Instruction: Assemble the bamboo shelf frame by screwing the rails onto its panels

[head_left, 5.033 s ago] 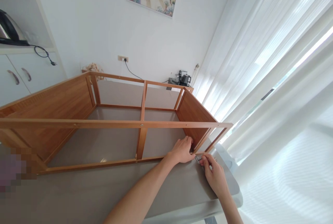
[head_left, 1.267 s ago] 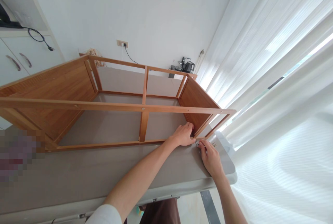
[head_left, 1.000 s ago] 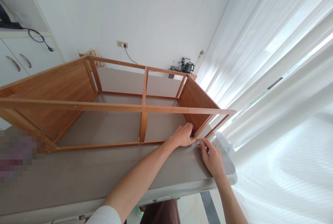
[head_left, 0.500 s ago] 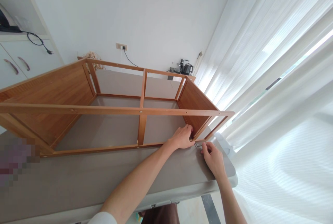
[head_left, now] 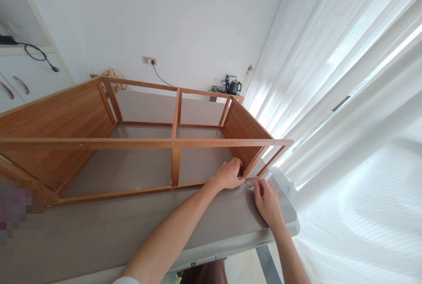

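Note:
A wooden shelf frame with slatless open sides lies on a grey-covered table. Its right end panel is solid wood. My left hand is closed round the lower front rail near that panel, its fingertips partly hidden behind the wood. Just right of it, my right hand pinches a thin bent metal hex key. The key's far end meets the lower rail beside my left thumb; the fastener there is too small to make out.
A black kettle stands on a small stand behind the frame. White curtains hang along the right. A white cabinet with a dangling black cord is at the left. A blurred patch covers something at the left edge.
The view has shifted slightly, so the frame appears a little further left. My right fingers have turned slightly at the hex key; my left hand keeps its place on the rail.

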`<state>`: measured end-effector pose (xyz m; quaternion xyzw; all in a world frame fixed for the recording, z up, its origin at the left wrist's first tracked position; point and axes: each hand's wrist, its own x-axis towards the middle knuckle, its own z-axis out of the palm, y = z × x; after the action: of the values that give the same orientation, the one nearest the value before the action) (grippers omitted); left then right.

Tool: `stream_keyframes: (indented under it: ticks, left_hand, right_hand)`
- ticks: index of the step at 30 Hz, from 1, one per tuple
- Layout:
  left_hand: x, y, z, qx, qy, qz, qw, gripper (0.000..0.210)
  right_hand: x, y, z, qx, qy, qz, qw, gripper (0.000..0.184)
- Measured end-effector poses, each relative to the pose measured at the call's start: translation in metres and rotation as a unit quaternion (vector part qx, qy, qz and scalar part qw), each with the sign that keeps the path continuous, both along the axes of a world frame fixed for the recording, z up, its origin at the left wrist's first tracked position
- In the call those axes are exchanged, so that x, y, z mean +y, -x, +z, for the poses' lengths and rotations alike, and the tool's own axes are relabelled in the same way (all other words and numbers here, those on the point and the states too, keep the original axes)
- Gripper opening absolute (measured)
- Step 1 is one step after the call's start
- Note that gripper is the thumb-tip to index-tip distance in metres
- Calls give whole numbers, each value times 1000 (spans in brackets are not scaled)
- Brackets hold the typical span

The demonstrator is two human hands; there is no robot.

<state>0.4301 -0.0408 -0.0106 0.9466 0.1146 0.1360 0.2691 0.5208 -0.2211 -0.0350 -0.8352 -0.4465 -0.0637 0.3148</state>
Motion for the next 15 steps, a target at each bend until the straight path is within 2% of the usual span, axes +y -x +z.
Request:
stream_keyframes:
  ticks: [4,15]
  left_hand:
    - [-1,2,3,9,4,3,1000,39]
    - [0,1,-2,-9,-4,0,1000,38]
  right_hand:
    - [1,1,-4,-50,-5,23,998,28]
    - [1,2,-3,-53,-2,39,998,25]
